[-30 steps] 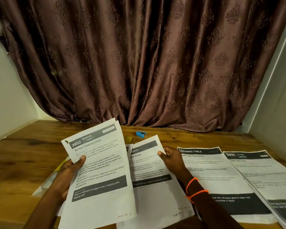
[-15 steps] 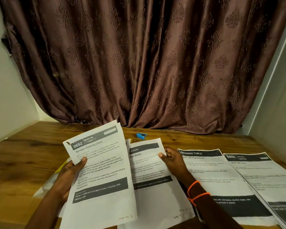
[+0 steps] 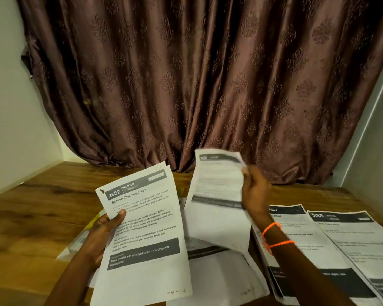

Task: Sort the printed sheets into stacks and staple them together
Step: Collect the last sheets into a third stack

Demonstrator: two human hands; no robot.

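— What are the hands doing?
— The left hand (image 3: 102,235) grips a sheet (image 3: 142,235) that reads "2652 BEDROOM, Screen Cleaning Check". The right hand (image 3: 255,191) pinches a blurry sheet (image 3: 217,199) up off the wooden table (image 3: 31,208).
— What's nearby?
— Two stacks (image 3: 332,246) on the right — one says "$800". A curtain (image 3: 197,85) hangs behind.

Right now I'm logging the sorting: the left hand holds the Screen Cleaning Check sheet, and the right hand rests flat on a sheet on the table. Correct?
Not quite. The head view shows the right hand lifting a sheet off the table, gripping its edge. The left hand does hold the Screen Cleaning Check sheet.
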